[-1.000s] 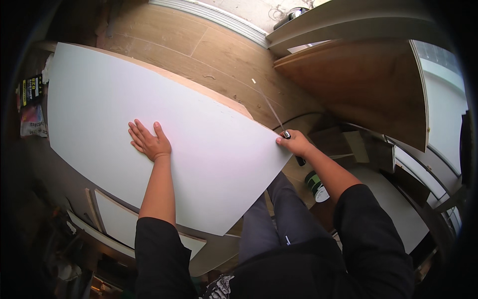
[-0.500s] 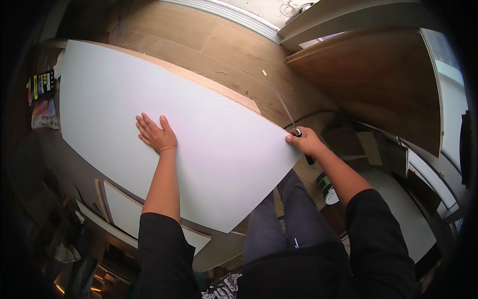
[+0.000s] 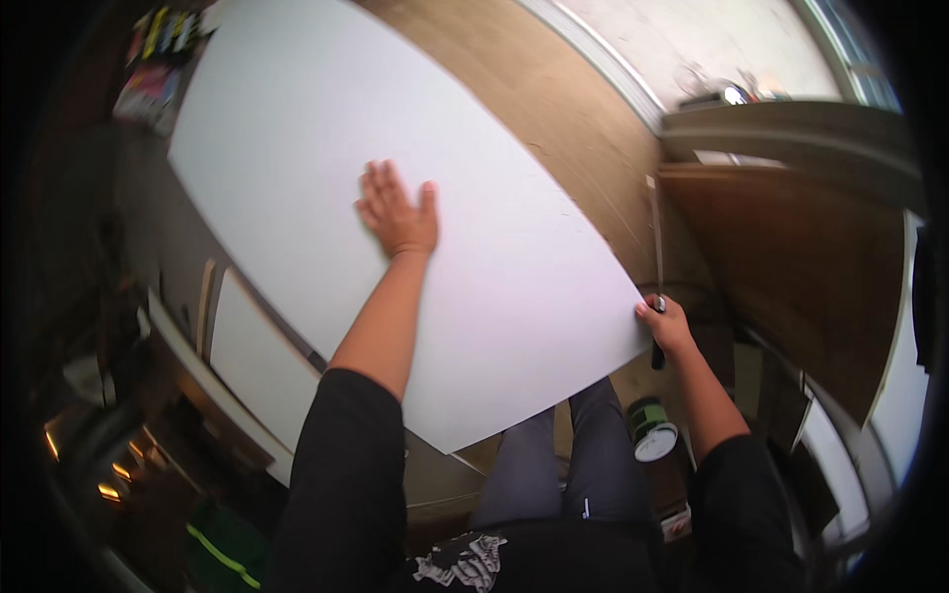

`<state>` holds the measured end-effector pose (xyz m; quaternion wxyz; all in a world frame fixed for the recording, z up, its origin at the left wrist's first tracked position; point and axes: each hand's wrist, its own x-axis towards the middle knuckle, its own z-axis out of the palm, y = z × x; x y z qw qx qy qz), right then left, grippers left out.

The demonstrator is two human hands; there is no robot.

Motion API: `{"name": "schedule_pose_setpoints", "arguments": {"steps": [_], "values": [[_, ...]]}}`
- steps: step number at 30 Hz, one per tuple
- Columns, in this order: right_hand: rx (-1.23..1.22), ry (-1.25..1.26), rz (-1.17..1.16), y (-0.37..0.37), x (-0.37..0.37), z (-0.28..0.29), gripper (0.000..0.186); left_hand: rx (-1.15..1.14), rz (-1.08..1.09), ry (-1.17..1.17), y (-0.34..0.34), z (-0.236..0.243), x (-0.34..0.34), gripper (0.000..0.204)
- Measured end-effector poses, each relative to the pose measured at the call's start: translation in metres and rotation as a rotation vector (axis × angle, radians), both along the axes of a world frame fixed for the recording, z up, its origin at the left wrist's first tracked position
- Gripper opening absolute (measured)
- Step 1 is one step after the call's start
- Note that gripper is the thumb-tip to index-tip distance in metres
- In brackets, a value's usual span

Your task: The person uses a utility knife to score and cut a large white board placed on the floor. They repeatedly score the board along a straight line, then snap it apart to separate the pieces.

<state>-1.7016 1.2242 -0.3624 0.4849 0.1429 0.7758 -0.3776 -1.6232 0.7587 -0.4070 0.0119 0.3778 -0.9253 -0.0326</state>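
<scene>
A large white panel (image 3: 494,287) lies in front of me, its near corner reaching toward my legs. My left hand (image 3: 400,217) rests flat on its top face with the fingers spread. At the panel's right corner, my right hand (image 3: 672,324) is closed round the black handle of a long, thin metal tool (image 3: 657,227). The tool's shaft stands out past the panel's edge, with a pale tip. Whether it is a file or a screwdriver I cannot make out. My right thumb is at the panel's edge.
A dark brown board (image 3: 791,287) leans at the right. Below my right hand stands a green and black can (image 3: 650,430) with a pale top. Packets (image 3: 148,94) lie past the panel's far left end. A narrower white board (image 3: 257,346) sits at the left.
The whole view has turned, so the panel and both hands appear further right. My left hand stays flat on the panel, and my right hand keeps hold of the tool at its corner.
</scene>
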Motion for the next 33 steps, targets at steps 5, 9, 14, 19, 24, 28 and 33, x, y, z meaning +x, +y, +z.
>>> {"name": "schedule_pose_setpoints", "arguments": {"steps": [5,9,14,19,24,28,33], "values": [[-0.099,0.041,-0.063,0.007,0.006,-0.017,0.024,0.174,0.02,0.229,0.002,0.022,0.002,0.077],[-0.069,0.056,-0.032,0.025,0.0,-0.021,0.029,0.372,0.503,0.404,0.093,0.048,0.121,0.064],[-0.004,0.035,0.03,0.005,-0.002,0.0,0.03,0.51,1.718,0.417,0.271,0.048,0.365,0.036],[0.073,0.039,-0.006,-0.005,0.003,0.007,0.033,0.935,2.227,0.848,0.307,0.054,0.447,0.078],[0.091,0.088,0.039,0.01,-0.007,-0.006,0.037,1.068,2.088,1.458,0.279,0.036,0.422,0.09],[0.115,0.066,0.003,-0.01,0.009,0.0,0.032,1.093,1.868,1.719,0.277,0.03,0.444,0.082],[0.114,0.098,-0.008,-0.011,0.009,0.009,0.027,1.075,2.003,1.6,0.278,0.033,0.436,0.083]]}}
